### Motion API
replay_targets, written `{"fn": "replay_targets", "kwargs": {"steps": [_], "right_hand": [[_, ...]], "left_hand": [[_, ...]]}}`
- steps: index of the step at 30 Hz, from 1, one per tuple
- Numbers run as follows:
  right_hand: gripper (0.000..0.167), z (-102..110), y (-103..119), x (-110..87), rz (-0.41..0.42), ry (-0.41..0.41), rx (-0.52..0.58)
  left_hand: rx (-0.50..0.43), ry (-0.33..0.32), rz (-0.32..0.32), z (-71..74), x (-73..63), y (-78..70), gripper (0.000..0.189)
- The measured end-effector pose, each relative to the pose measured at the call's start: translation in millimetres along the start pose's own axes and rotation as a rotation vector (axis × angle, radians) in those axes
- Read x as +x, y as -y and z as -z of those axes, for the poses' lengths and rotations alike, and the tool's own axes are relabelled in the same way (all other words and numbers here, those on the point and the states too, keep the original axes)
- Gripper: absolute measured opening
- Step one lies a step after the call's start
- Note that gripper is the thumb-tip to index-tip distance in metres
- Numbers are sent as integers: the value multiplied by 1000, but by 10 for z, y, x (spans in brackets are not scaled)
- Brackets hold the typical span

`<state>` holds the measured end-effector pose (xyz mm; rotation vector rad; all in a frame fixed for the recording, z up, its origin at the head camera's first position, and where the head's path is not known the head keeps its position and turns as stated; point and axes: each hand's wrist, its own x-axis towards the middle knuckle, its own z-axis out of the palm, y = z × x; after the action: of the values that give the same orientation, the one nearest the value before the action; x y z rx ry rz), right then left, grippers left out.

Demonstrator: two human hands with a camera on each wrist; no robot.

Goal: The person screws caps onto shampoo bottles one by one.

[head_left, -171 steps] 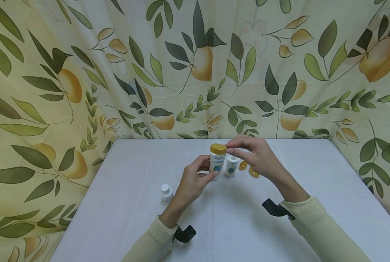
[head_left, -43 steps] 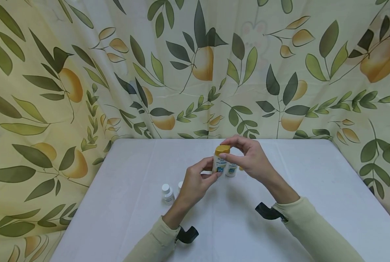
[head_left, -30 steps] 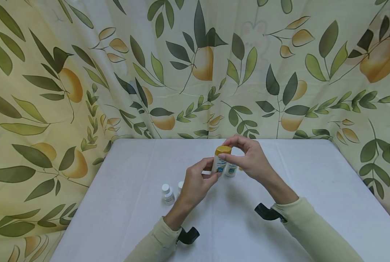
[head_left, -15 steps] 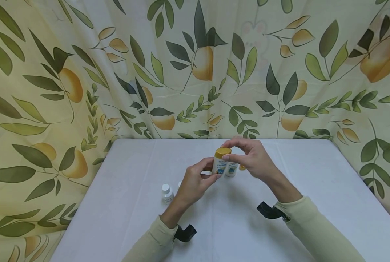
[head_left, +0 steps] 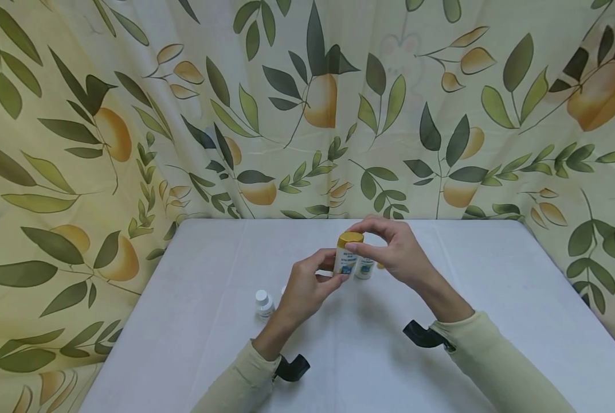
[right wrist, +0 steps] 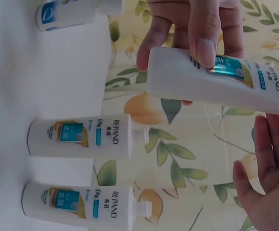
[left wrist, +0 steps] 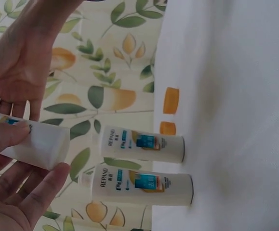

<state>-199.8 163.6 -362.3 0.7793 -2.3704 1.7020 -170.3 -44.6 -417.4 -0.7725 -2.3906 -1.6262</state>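
Note:
In the head view my left hand (head_left: 304, 287) grips a white REPAND bottle (head_left: 345, 263) by its body, above the table. My right hand (head_left: 397, 252) holds the bottle's yellow cap (head_left: 351, 238) between thumb and fingers. The cap sits on the bottle. Two matching bottles stand uncapped on the table, the nearer bottle (left wrist: 139, 185) and the farther bottle (left wrist: 141, 144) in the left wrist view, with bare necks. Beyond them lie two loose yellow caps (left wrist: 171, 100), mostly hidden by my right hand in the head view.
A small white-capped bottle (head_left: 263, 305) stands left of my left wrist, with another barely showing behind the wrist. White cloth covers the table (head_left: 194, 338). A leaf-and-fruit patterned curtain (head_left: 183, 143) hangs at the table's back edge.
Since the earliest frame, my right hand has shifted left and closed its thumb and fingers round the cap. Over the last second the bottle has tilted only slightly, held in both hands.

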Motion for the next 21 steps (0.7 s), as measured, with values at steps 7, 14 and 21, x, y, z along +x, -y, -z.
{"fn": "replay_targets", "kwargs": {"steps": [7,14,21], "right_hand": [[19,1,-7,2,-19,15,27],[19,9,-8,-10,-25,68,38],[17,-25,0,-47,-37,85,26]], "left_hand": [[5,5,-5,19,11,-20,44],[3,63,13,54,21,-5,42],[1,107,95,81,22,-2,41]]}}
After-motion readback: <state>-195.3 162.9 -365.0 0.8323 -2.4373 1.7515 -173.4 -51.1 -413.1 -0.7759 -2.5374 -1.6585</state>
